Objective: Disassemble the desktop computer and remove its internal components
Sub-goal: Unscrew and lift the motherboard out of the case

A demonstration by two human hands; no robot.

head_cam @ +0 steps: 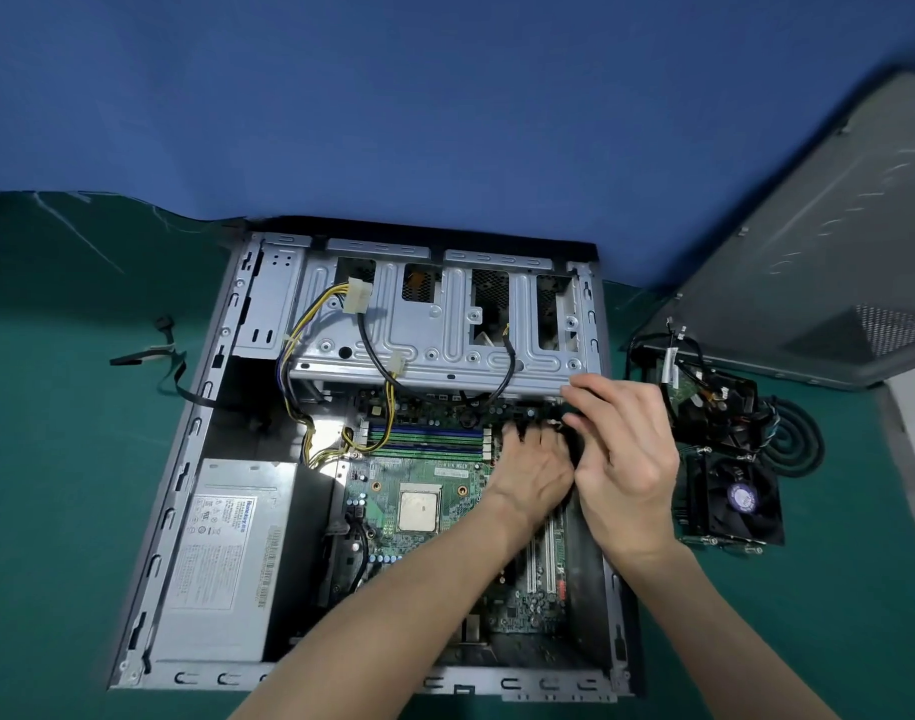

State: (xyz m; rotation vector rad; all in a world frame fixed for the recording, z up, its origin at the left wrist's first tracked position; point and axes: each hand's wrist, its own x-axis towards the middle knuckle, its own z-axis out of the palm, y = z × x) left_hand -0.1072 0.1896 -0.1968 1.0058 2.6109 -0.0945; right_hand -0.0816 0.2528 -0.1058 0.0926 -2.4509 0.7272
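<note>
The computer case point(149, 537) lies open on its side on the green mat point(55, 511), directly in front of me. The power supply point(227, 558) sits in its near left corner. To the right of it is the green circuit board point(388, 511), with the bare processor chip point(419, 509) near its middle. Both my forearms reach in over the board. My left hand point(536, 472) rests at the far right part of the board, fingers bent down onto a black plug point(576, 449); I cannot tell whether they actually grip it. My right hand point(624, 459) is just beside the left, touching it, thumb and curled fingers pinching the same plug. The memory sticks point(424, 439) lie left of my hands. Beyond them the metal drive cage point(434, 330) spans the far end, with yellow and black wires point(310, 314) draped over it. On the mat right of the case lie a fan point(741, 504) and a coiled cable point(801, 439); the grey side panel point(834, 226) lies farther back.
</note>
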